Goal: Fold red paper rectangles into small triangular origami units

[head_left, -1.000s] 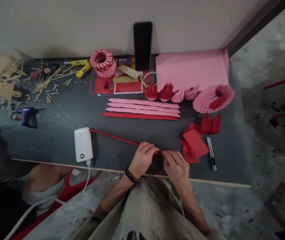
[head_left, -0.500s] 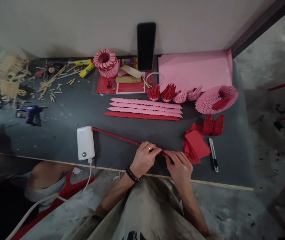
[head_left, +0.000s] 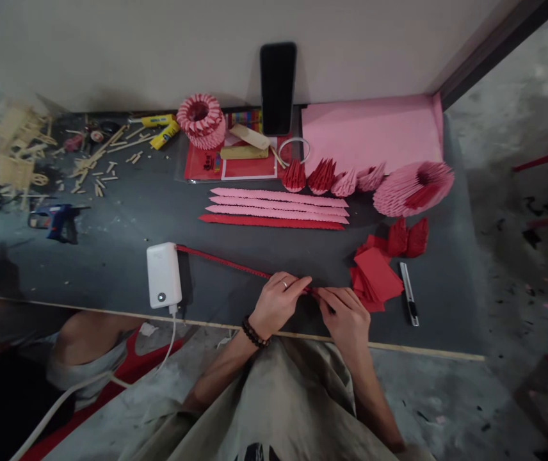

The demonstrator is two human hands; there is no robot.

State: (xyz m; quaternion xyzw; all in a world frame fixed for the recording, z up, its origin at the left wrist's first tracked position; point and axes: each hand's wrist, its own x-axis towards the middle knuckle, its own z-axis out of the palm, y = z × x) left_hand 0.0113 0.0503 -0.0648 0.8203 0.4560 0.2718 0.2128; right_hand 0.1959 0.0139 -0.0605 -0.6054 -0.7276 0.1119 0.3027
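Note:
My left hand (head_left: 278, 302) pinches the near end of a long red paper chain (head_left: 221, 262) that runs across the dark table to a white power bank (head_left: 163, 275). My right hand (head_left: 348, 317) is closed right beside it, fingertips pinched on a small red folded piece at the chain's end. A stack of red paper squares (head_left: 377, 275) lies just right of my right hand, with two red folded bundles (head_left: 406, 237) behind it.
A utility knife (head_left: 408, 293) lies right of the squares. Three pink strips and a red strip (head_left: 274, 211) lie mid-table. Behind are pink paper (head_left: 370, 131), a pink folded ring (head_left: 411, 189), an upright phone (head_left: 278, 86) and a red-white ring (head_left: 200, 120). Wooden sticks and a glue gun (head_left: 56, 218) are at left.
Both hands stay pinched at the chain's end with only slight finger shifts; the view has drifted a little.

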